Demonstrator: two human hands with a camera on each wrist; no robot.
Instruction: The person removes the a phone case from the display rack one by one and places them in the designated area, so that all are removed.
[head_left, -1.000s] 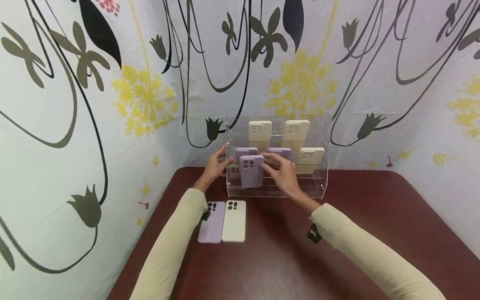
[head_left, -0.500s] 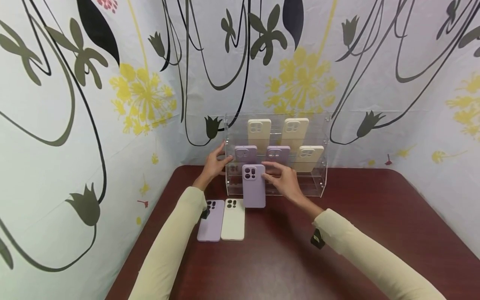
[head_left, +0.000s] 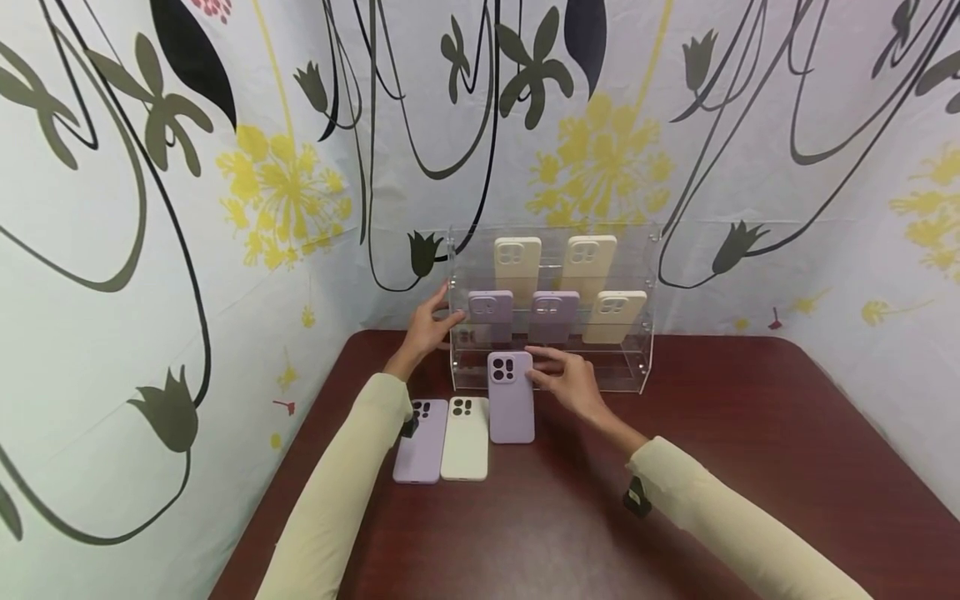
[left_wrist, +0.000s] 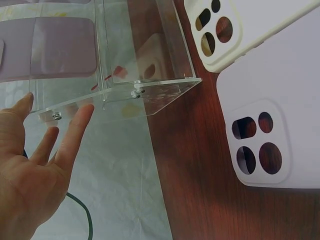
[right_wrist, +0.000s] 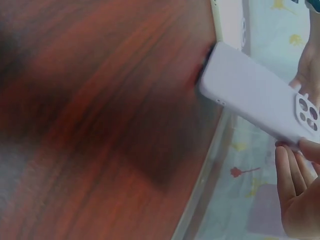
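- Laying-out step, probably: right hand (head_left: 573, 385) pinches lilac phone case (head_left: 512, 410); worktop (head_left: 720, 417) contact unclear.
- Left hand (head_left: 426, 330), fingers extended, touches clear rack (head_left: 551, 271).
- Next likely: lower flat, release.

walls (head_left: 45, 350) on three sides: pale, creased, printed with yellow blooms (head_left: 285, 196), dark stems (head_left: 206, 342), grey-green tulips (head_left: 171, 417); pinkish-red cluster (head_left: 216, 8) at upper left. bench (head_left: 712, 467): dark red-brown, streaked wood grain, rounded far corners, far edge close to the back wall (head_left: 427, 204). light soft; dull sheen on the near part of the bench.
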